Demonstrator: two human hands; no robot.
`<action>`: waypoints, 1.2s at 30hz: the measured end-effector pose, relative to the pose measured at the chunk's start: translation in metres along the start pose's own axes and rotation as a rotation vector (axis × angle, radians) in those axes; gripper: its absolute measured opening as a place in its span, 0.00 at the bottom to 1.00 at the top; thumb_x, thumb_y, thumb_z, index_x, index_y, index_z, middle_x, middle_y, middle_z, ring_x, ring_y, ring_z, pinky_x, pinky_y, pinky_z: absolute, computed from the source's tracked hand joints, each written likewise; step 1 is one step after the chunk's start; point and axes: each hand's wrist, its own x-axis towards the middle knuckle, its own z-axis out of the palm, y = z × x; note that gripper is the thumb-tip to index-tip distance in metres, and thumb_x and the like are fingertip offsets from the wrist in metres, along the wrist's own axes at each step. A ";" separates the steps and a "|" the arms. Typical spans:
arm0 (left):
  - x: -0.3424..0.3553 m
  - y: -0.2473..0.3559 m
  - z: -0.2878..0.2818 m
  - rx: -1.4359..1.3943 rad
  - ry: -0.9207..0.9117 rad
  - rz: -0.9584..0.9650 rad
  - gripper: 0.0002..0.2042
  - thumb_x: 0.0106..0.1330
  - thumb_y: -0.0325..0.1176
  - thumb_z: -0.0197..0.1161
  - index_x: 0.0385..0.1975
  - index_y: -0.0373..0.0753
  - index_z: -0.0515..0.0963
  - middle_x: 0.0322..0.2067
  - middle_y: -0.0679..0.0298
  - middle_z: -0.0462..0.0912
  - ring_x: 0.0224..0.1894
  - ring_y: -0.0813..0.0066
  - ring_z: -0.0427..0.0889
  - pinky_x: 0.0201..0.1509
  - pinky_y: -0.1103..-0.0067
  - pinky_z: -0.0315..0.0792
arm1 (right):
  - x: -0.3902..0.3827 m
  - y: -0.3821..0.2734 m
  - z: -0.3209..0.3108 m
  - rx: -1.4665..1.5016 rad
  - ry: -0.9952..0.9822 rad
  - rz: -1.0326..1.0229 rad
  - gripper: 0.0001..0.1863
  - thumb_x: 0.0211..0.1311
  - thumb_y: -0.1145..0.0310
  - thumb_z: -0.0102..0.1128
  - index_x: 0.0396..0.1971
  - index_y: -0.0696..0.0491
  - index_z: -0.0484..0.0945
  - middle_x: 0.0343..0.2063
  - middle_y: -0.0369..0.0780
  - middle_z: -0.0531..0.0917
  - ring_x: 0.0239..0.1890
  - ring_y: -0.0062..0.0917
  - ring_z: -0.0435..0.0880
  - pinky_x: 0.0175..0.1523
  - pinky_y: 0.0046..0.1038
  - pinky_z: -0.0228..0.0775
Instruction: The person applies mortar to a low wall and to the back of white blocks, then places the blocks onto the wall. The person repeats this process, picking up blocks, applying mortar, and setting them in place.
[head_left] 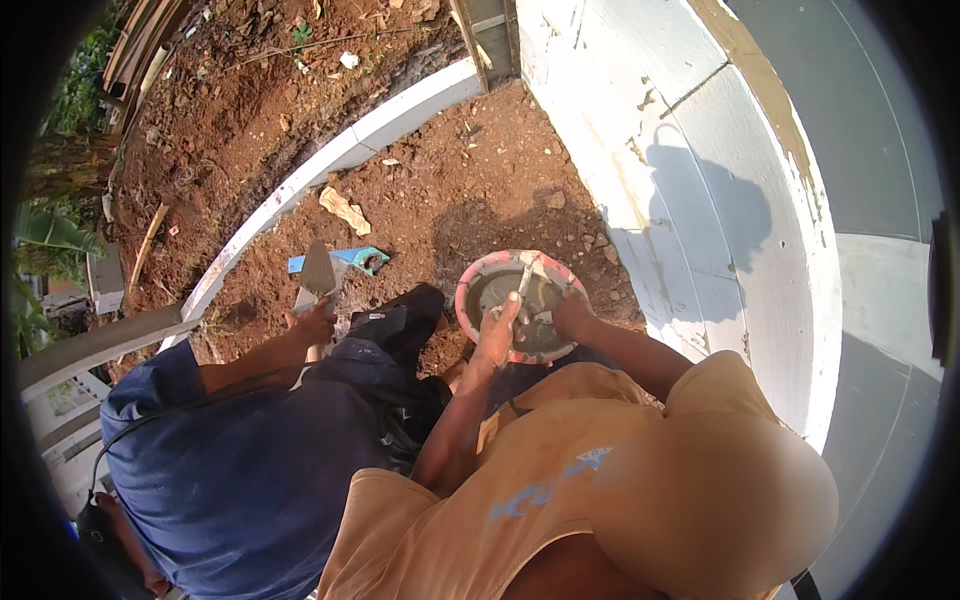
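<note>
My left hand (312,325) is closed round the handle of a trowel (318,272), its pointed blade facing away from me over the soil. My right hand does not show; the co-worker in a tan shirt (560,420) covers much of the lower right. Just beyond the trowel a handsaw (374,261) with a blue-green handle lies on the ground. To the right stands a round basin (463,300) with a pinkish, mortar-stained rim and grey, wet-looking contents. Both hands of the co-worker are at the basin, the left one (497,335) by a pale stick-like piece (525,280).
A low white block wall (300,190) curves along the far left. Tall white block walling (690,240) rises on the right. Crumpled tan paper (344,209) lies on the reddish soil (470,160), among small stones. A grey rail (100,350) slants at the left.
</note>
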 end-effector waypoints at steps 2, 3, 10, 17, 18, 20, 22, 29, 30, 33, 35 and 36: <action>-0.025 0.015 -0.002 0.052 0.038 -0.012 0.25 0.72 0.56 0.58 0.36 0.34 0.81 0.28 0.67 0.79 0.27 0.80 0.75 0.33 0.79 0.71 | 0.008 -0.012 0.005 0.002 0.026 -0.063 0.12 0.54 0.64 0.61 0.35 0.48 0.90 0.36 0.39 0.88 0.48 0.33 0.85 0.58 0.44 0.67; -0.028 0.011 -0.005 -0.007 0.072 0.042 0.25 0.72 0.56 0.58 0.36 0.34 0.81 0.28 0.66 0.79 0.27 0.79 0.76 0.32 0.79 0.72 | 0.007 -0.016 -0.003 0.079 0.023 -0.011 0.12 0.54 0.64 0.60 0.34 0.49 0.90 0.36 0.39 0.89 0.47 0.35 0.86 0.57 0.43 0.69; -0.054 0.063 0.000 -0.090 0.080 0.262 0.31 0.72 0.56 0.58 0.49 0.25 0.76 0.42 0.56 0.82 0.41 0.72 0.81 0.43 0.74 0.77 | -0.040 -0.039 -0.102 0.453 0.388 0.211 0.14 0.57 0.64 0.62 0.40 0.55 0.86 0.35 0.49 0.88 0.43 0.44 0.88 0.45 0.43 0.77; 0.008 0.073 -0.026 -0.229 -0.051 0.389 0.31 0.74 0.58 0.54 0.48 0.27 0.77 0.39 0.64 0.79 0.39 0.76 0.77 0.44 0.77 0.73 | -0.189 -0.006 -0.158 0.956 0.398 0.337 0.27 0.57 0.60 0.67 0.55 0.57 0.78 0.41 0.52 0.86 0.44 0.44 0.87 0.47 0.41 0.76; 0.006 0.080 -0.022 -0.224 -0.055 0.371 0.30 0.74 0.58 0.53 0.47 0.29 0.78 0.36 0.66 0.79 0.36 0.78 0.75 0.42 0.79 0.72 | -0.205 -0.012 -0.160 1.102 0.397 0.350 0.28 0.57 0.59 0.68 0.56 0.57 0.78 0.44 0.54 0.85 0.47 0.44 0.86 0.51 0.40 0.76; 0.003 0.099 -0.017 -0.149 -0.086 0.390 0.30 0.73 0.59 0.54 0.43 0.31 0.78 0.34 0.67 0.79 0.34 0.78 0.75 0.39 0.78 0.71 | -0.201 -0.016 -0.126 1.143 0.610 0.330 0.30 0.56 0.59 0.70 0.58 0.56 0.78 0.47 0.55 0.84 0.50 0.43 0.85 0.54 0.37 0.74; -0.029 0.121 -0.013 -0.131 -0.177 0.388 0.29 0.73 0.60 0.53 0.40 0.33 0.79 0.33 0.68 0.79 0.32 0.79 0.75 0.36 0.77 0.71 | -0.206 -0.021 -0.117 1.164 0.699 0.362 0.31 0.55 0.59 0.71 0.59 0.56 0.77 0.50 0.57 0.82 0.52 0.42 0.84 0.57 0.35 0.73; -0.049 0.151 -0.009 -0.232 -0.246 0.426 0.28 0.73 0.64 0.49 0.33 0.42 0.78 0.19 0.71 0.72 0.19 0.79 0.68 0.23 0.80 0.63 | -0.247 -0.022 -0.141 1.748 0.525 0.378 0.30 0.60 0.63 0.70 0.63 0.53 0.75 0.31 0.30 0.80 0.24 0.12 0.73 0.23 0.19 0.63; -0.056 0.153 -0.006 -0.257 -0.264 0.430 0.28 0.73 0.65 0.48 0.33 0.42 0.78 0.18 0.71 0.71 0.17 0.78 0.67 0.22 0.81 0.62 | -0.262 -0.020 -0.150 1.803 0.560 0.379 0.30 0.61 0.63 0.69 0.63 0.53 0.75 0.31 0.31 0.80 0.24 0.12 0.73 0.23 0.19 0.63; -0.024 0.141 -0.007 -0.272 -0.330 0.396 0.27 0.73 0.64 0.48 0.35 0.43 0.77 0.18 0.71 0.73 0.16 0.79 0.68 0.20 0.81 0.62 | -0.283 0.001 -0.131 1.965 0.659 0.345 0.28 0.63 0.65 0.66 0.64 0.53 0.74 0.31 0.31 0.81 0.24 0.13 0.73 0.24 0.20 0.63; -0.024 0.137 -0.002 -0.272 -0.280 0.390 0.26 0.74 0.63 0.48 0.35 0.44 0.77 0.18 0.71 0.73 0.16 0.80 0.68 0.18 0.82 0.61 | -0.319 0.005 -0.155 2.012 0.760 0.336 0.27 0.64 0.65 0.65 0.63 0.54 0.75 0.31 0.31 0.81 0.24 0.13 0.73 0.24 0.20 0.62; -0.030 0.135 -0.001 -0.275 -0.247 0.387 0.26 0.74 0.63 0.48 0.35 0.44 0.77 0.18 0.71 0.74 0.15 0.80 0.68 0.18 0.82 0.61 | -0.336 0.010 -0.169 2.034 0.801 0.328 0.27 0.64 0.65 0.65 0.63 0.54 0.75 0.32 0.31 0.81 0.24 0.13 0.73 0.24 0.20 0.61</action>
